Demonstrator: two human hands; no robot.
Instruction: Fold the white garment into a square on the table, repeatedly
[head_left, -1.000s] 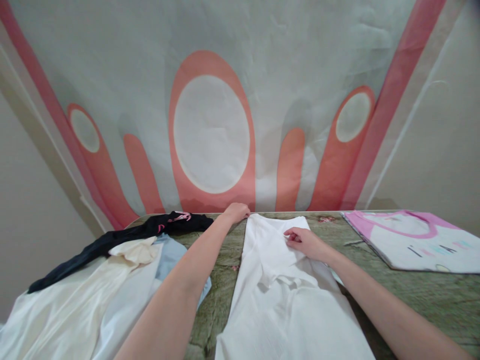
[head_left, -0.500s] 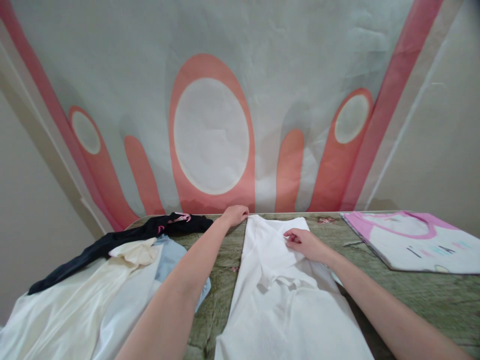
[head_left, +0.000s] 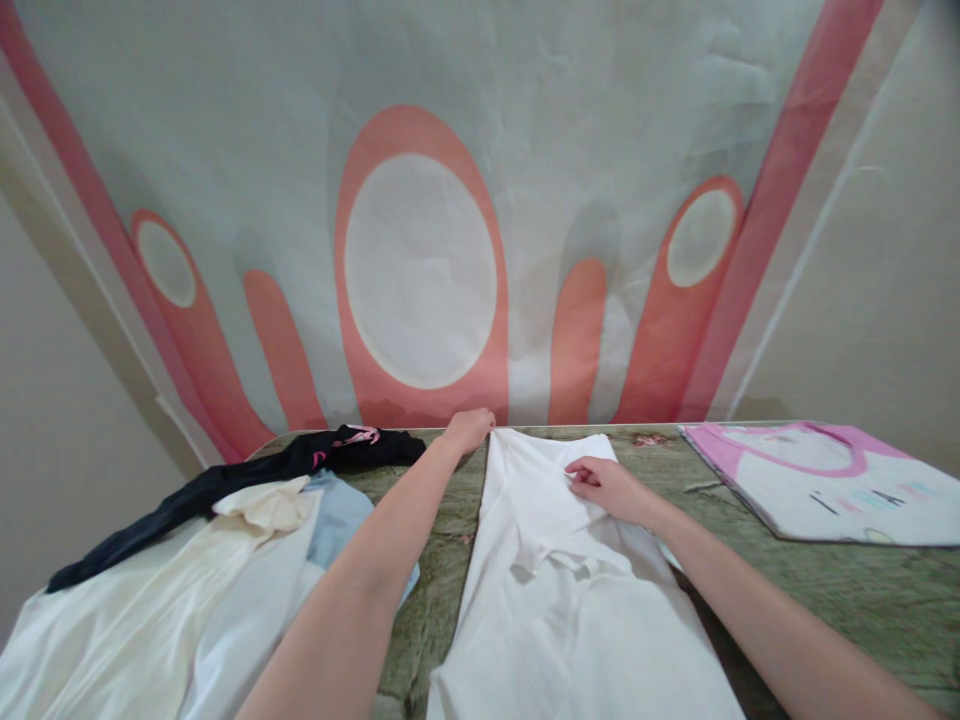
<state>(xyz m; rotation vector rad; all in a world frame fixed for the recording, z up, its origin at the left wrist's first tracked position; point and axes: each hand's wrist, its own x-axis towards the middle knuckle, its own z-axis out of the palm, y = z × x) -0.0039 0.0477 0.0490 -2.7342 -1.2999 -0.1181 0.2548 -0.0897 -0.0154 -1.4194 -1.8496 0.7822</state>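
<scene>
A white garment [head_left: 570,620] lies lengthwise down the middle of the table, its far end squared off and its middle part wrinkled. My left hand [head_left: 472,428] is closed on the garment's far left corner, pinching the cloth near the table's back edge. My right hand [head_left: 607,486] rests over the upper part of the garment, thumb and fingertips pinched together on a small fold of the white cloth. The garment's near end runs out of view at the bottom.
Loose clothes lie at the left: a black garment [head_left: 225,487] with pink print, a cream one [head_left: 172,610] and a light blue one [head_left: 337,522]. A folded pink-and-white T-shirt [head_left: 847,490] sits at the right on the wood-patterned table [head_left: 847,610]. A printed wall covering [head_left: 525,120] rises behind.
Both hands keep their grips at almost the same places. The far left corner of the white garment is drawn slightly outward to the left. The view has shifted a little.
</scene>
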